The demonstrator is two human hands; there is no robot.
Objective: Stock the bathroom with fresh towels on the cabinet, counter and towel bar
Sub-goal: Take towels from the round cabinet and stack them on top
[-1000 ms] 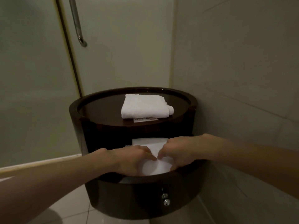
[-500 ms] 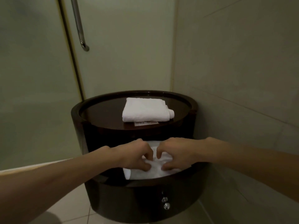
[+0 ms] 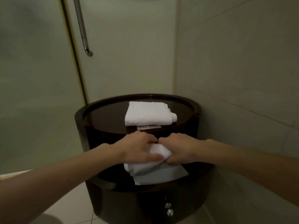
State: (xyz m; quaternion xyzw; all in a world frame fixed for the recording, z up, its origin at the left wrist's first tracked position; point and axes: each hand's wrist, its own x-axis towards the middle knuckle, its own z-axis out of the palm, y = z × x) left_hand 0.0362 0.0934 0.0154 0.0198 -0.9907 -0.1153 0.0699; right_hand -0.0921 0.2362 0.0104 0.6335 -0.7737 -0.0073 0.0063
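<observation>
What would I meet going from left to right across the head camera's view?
Door handle, left hand, right hand, both gripping a towel, then the tiled wall.

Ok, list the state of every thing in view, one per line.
top towel, folded, lying flat on the cabinet top
lower towel, partly rolled, in the open shelf
left hand, grips the lower towel
right hand, grips the lower towel
</observation>
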